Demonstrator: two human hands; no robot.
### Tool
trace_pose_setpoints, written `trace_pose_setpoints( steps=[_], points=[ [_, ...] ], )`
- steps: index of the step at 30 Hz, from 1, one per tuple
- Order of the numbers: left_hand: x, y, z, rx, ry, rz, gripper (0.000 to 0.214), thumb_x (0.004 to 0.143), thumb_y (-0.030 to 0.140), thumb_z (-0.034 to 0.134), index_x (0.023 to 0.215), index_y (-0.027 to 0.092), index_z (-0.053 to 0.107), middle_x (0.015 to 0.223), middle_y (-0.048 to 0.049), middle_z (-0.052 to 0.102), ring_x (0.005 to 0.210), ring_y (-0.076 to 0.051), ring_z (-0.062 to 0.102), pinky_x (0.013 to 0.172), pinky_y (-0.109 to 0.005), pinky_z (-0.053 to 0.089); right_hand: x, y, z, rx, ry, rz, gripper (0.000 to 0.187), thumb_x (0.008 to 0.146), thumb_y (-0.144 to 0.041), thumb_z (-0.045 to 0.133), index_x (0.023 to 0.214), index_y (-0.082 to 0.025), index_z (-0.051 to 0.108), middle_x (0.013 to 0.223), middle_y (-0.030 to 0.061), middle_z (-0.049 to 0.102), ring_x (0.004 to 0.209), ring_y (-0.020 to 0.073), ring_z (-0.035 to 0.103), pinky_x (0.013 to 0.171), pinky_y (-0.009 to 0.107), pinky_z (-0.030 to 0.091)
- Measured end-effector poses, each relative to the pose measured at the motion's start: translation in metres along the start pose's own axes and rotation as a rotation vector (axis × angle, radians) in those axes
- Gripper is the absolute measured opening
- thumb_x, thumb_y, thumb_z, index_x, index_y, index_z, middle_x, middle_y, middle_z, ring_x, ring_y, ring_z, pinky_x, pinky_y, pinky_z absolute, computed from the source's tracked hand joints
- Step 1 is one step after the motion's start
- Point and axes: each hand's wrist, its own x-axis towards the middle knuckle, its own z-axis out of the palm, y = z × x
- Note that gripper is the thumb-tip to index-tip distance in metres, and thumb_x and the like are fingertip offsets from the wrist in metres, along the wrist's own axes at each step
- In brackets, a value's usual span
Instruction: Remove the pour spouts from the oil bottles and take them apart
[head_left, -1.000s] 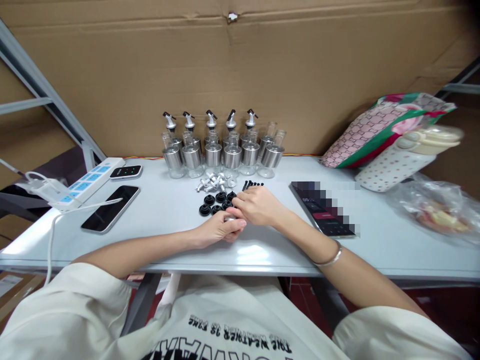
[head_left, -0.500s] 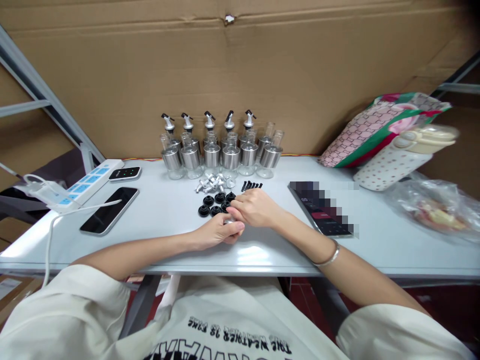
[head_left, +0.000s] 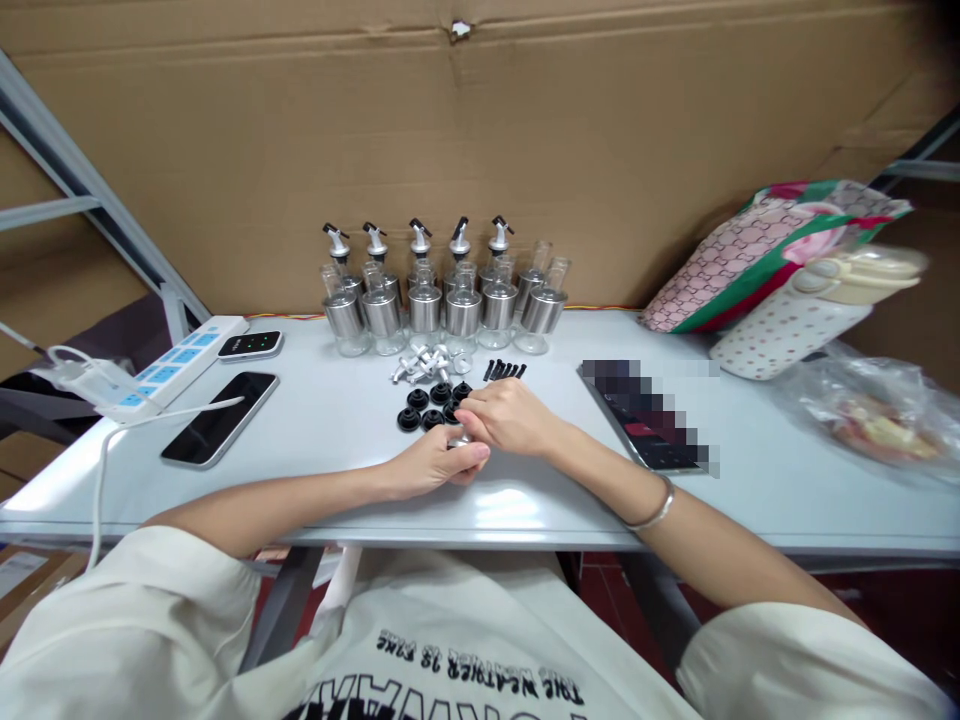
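Note:
My left hand [head_left: 437, 465] is closed around a small silver piece [head_left: 460, 440], which looks like a pourer spout and is mostly hidden by the fingers. My right hand [head_left: 508, 416] is bent over it with fingers curled and thumb against the silver piece; whatever it grips is hidden. Just beyond the hands lie several round black stoppers [head_left: 417, 397]. Behind these is a heap of silver spouts [head_left: 427, 364], and to its right a row of small black levers [head_left: 505, 371].
Several glass bottles with steel sleeves [head_left: 462, 315] stand at the back, some topped with pourers [head_left: 420, 238]. To the left are a phone [head_left: 220, 420], a small device [head_left: 250, 345] and a power strip [head_left: 176, 365]. On the right lie another phone [head_left: 641, 425], a tumbler [head_left: 791, 325] and a plastic bag [head_left: 874, 415].
Both hands stay together in nearly the same place, with only a slight shift of the fingers around the silver piece. The view has tilted very slightly.

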Motion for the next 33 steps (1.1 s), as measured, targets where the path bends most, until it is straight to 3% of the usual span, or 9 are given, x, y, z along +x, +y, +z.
trace_pose_setpoints(
  steps=[3,6,8,10,12,16,19,26,33],
  points=[
    [0.000,0.003,-0.001,0.165,-0.067,0.025,0.033,0.073,0.048,0.055,0.067,0.017,0.045,0.057,0.0061,0.039,0.052,-0.007,0.032,0.053,-0.023,0.025,0.003,-0.004,-0.006,0.166,0.129,0.160,0.072,0.096,-0.051,0.008,0.047,-0.020,0.051,0.043,-0.0018,0.043,0.042,0.0097,0.032,0.044,0.024,0.025],
    [0.002,0.004,-0.004,0.308,-0.158,0.095,0.027,0.072,0.041,0.058,0.070,0.016,0.047,0.059,0.0060,0.039,0.055,-0.008,0.032,0.055,-0.023,0.026,0.005,-0.001,-0.018,0.295,0.342,0.361,0.072,0.094,-0.052,-0.002,0.047,-0.022,0.044,0.043,-0.0023,0.038,0.042,0.0098,0.036,0.044,0.023,0.029],
    [0.003,0.004,-0.006,0.299,-0.169,0.111,0.027,0.076,0.042,0.053,0.070,0.017,0.046,0.059,0.0064,0.036,0.054,-0.007,0.029,0.054,-0.023,0.024,0.005,0.007,-0.026,0.333,0.466,0.479,0.067,0.094,-0.057,0.004,0.050,-0.021,0.040,0.045,-0.0017,0.039,0.043,0.0100,0.039,0.047,0.023,0.031],
    [0.003,0.002,-0.006,0.278,-0.185,0.117,0.029,0.077,0.043,0.052,0.070,0.016,0.045,0.060,0.0059,0.036,0.055,-0.008,0.029,0.054,-0.023,0.024,0.005,0.017,-0.032,0.277,0.505,0.573,0.062,0.093,-0.060,0.012,0.053,-0.021,0.040,0.047,-0.0009,0.041,0.045,0.0108,0.041,0.050,0.024,0.031],
    [0.002,0.000,-0.006,0.230,-0.167,0.122,0.031,0.079,0.046,0.052,0.072,0.017,0.045,0.061,0.0057,0.038,0.054,-0.008,0.031,0.054,-0.023,0.025,0.005,0.029,-0.033,0.138,0.425,0.640,0.055,0.095,-0.054,0.023,0.056,-0.020,0.043,0.049,0.0002,0.046,0.048,0.0121,0.043,0.053,0.025,0.030],
    [0.004,-0.003,-0.005,0.021,-0.047,0.074,0.032,0.085,0.050,0.043,0.084,0.018,0.042,0.058,0.0082,0.038,0.046,-0.006,0.033,0.050,-0.023,0.026,0.001,0.049,-0.029,-0.123,0.121,0.781,0.029,0.091,-0.033,0.043,0.072,-0.017,0.058,0.064,0.0064,0.062,0.058,0.0170,0.052,0.057,0.027,0.029],
    [0.006,-0.006,-0.005,-0.093,0.003,0.038,0.028,0.086,0.047,0.042,0.091,0.019,0.040,0.061,0.0087,0.041,0.043,-0.005,0.037,0.050,-0.023,0.028,-0.002,0.058,-0.023,-0.215,-0.005,0.855,0.027,0.089,-0.033,0.046,0.080,-0.016,0.065,0.076,0.0121,0.069,0.068,0.0210,0.059,0.058,0.028,0.030],
    [0.008,-0.008,-0.005,-0.171,0.022,0.016,0.030,0.085,0.047,0.044,0.094,0.019,0.038,0.064,0.0090,0.042,0.042,-0.005,0.040,0.048,-0.022,0.031,0.000,0.065,-0.011,-0.203,-0.156,0.924,0.038,0.093,-0.032,0.036,0.085,-0.014,0.068,0.090,0.0161,0.071,0.080,0.0233,0.063,0.064,0.029,0.036],
    [0.008,-0.005,-0.004,-0.152,0.017,0.013,0.032,0.085,0.048,0.045,0.094,0.019,0.038,0.063,0.0092,0.042,0.042,-0.004,0.041,0.049,-0.022,0.031,-0.003,0.063,-0.006,-0.282,-0.147,0.913,0.028,0.092,-0.029,0.039,0.101,-0.014,0.062,0.092,0.0185,0.069,0.079,0.0259,0.063,0.065,0.032,0.039]
  ],
)
